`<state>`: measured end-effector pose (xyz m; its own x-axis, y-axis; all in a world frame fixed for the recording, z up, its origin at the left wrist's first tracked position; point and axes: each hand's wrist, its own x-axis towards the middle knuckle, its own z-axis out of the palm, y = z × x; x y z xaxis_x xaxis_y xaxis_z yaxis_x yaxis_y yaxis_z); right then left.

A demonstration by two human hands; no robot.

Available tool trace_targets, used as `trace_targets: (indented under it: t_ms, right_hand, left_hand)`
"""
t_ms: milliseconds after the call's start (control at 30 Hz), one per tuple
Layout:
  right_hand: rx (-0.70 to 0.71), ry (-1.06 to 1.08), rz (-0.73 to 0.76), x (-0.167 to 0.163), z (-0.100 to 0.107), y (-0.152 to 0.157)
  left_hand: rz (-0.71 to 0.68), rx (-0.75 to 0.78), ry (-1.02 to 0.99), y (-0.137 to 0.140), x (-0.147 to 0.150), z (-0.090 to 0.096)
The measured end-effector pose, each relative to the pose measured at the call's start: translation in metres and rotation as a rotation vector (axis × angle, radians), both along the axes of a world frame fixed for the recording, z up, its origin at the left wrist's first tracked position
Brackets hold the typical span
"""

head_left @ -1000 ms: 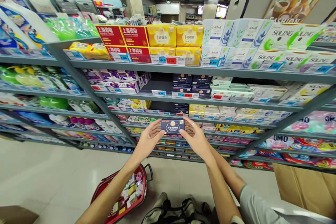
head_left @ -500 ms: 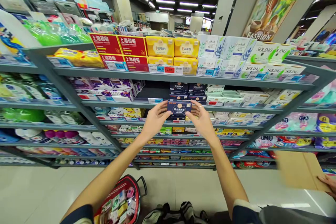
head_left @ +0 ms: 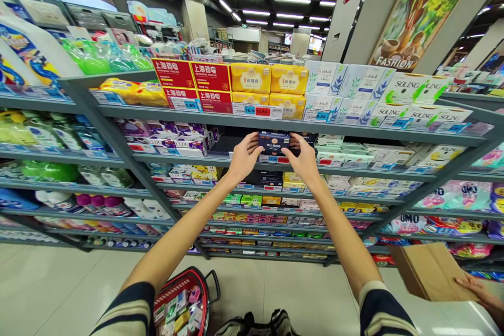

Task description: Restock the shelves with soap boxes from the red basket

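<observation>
Between my two hands is a dark navy soap box (head_left: pixel 274 144) with white lettering, held level at the front of the second shelf. My left hand (head_left: pixel 244 156) grips its left end, thumb on the front face and fingers over the top. My right hand (head_left: pixel 304 158) holds the right end the same way, with a ring on one finger. More navy boxes behind it are mostly hidden by my hands and the box. Purple-and-white LUX soap boxes (head_left: pixel 190 144) lie to the left on that shelf, and pale green and white boxes (head_left: pixel 342 152) lie to the right.
Above, the top shelf carries red boxes (head_left: pixel 175 73), yellow boxes (head_left: pixel 251 78) and white boxes (head_left: pixel 323 78). A red basket (head_left: pixel 207 302) of small packages stands on the floor at lower left. At right, another person's hand (head_left: pixel 470 287) holds a cardboard box (head_left: pixel 431 272).
Both my hands have moved the navy box up and forward, from in front of the shelf edge to the second shelf. The other person's cardboard box has tilted and shifted slightly.
</observation>
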<state>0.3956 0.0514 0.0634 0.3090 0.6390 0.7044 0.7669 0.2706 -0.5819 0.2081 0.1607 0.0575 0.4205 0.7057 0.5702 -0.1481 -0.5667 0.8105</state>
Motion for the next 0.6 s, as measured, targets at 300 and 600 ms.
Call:
trace_targets:
  t_ms: [300, 600]
  right_hand:
    - [-0.024, -0.047, -0.033, 0.009, 0.003, 0.012]
    - [-0.018, -0.066, -0.063, 0.019, -0.007, 0.022]
  left_hand:
    - [0.051, 0.048, -0.009, 0.009, 0.012, -0.007]
    - [0.131, 0.071, 0.008, 0.01, 0.021, -0.011]
